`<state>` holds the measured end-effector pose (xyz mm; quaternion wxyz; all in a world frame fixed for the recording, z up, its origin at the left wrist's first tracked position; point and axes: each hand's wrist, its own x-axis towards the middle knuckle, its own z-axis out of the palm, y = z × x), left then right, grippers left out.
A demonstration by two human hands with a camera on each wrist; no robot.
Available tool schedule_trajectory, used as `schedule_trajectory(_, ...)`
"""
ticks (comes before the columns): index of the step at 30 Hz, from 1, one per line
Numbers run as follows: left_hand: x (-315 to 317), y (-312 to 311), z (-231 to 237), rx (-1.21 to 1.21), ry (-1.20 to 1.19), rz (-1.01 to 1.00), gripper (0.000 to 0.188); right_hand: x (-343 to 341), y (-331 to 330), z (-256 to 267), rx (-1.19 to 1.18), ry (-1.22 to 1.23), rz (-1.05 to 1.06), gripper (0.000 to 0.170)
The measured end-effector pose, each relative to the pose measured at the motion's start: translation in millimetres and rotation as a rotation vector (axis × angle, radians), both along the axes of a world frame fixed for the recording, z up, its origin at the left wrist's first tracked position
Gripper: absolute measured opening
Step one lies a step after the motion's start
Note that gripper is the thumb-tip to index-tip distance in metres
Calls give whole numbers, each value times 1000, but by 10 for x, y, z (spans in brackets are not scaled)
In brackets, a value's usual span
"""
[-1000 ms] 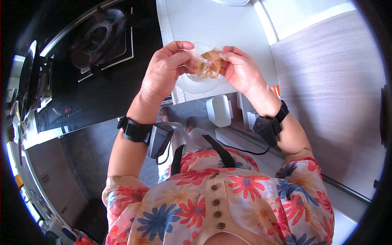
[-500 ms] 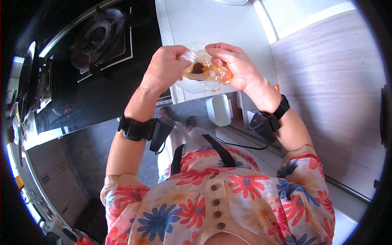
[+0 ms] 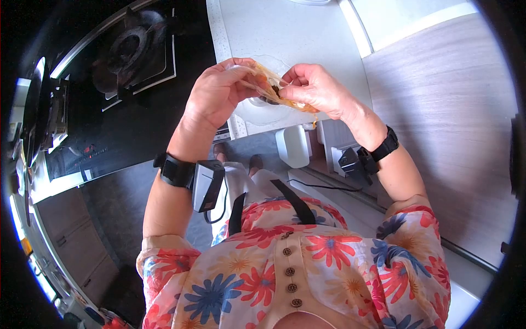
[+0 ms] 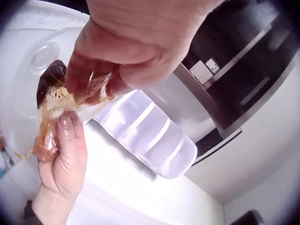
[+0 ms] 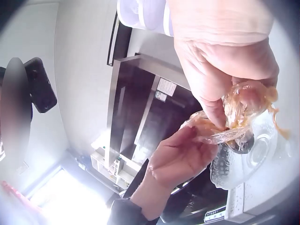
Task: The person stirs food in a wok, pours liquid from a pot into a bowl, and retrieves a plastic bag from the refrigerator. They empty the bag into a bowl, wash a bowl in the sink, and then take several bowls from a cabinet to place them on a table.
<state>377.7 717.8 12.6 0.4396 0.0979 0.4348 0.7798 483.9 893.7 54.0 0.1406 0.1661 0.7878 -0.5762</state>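
Between the two hands is a clear plastic wrapper [image 3: 266,74], smeared orange-brown inside, with a loose strand dangling from its right end. A dark brown, smooth, rounded piece [image 4: 50,77] shows within its opening. My left hand [image 3: 216,90] grips the wrapper's left edge, thumb and fingers bent over the film. My right hand [image 3: 323,93] pinches the other side, its thumb and fingertips at the opening beside the dark piece. Below both hands, a clear glass plate [image 3: 255,114] lies on the white countertop, partly hidden by them.
Left of the counter [image 3: 290,30] is a black gas stove with a burner [image 3: 131,52]. A white bin [image 3: 293,148] stands below the counter's front edge. The right side is taken up by a grey wood-grain panel [image 3: 438,104].
The wrapper has gone from bunched to spread, then tilted down to the right. My right hand's fingers have shifted in to the opening, and the dark piece has come into sight.
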Motion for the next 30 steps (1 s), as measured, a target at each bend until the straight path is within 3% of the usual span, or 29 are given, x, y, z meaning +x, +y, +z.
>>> schedule_trajectory(8, 12, 65, 5, 45, -140, 28, 23, -1, 43, 67, 19, -46, 10, 24)
schedule_trajectory(17, -23, 43, 43, -126, 120, -54, 20, -30, 9, 63, -9, -29, -95, 21)
schedule_trajectory(19, -16, 51, 61, -129, 97, -30, 20, -24, -14, -39, -53, 43, -197, 24)
schedule_trajectory(22, -14, 39, 67, -128, 106, 4, 24, 9, 35, -106, -90, 137, -189, 30)
schedule_trajectory(30, 25, 52, 129, -51, 79, 11, 29, 142, -74, 105, -227, 121, -236, 39)
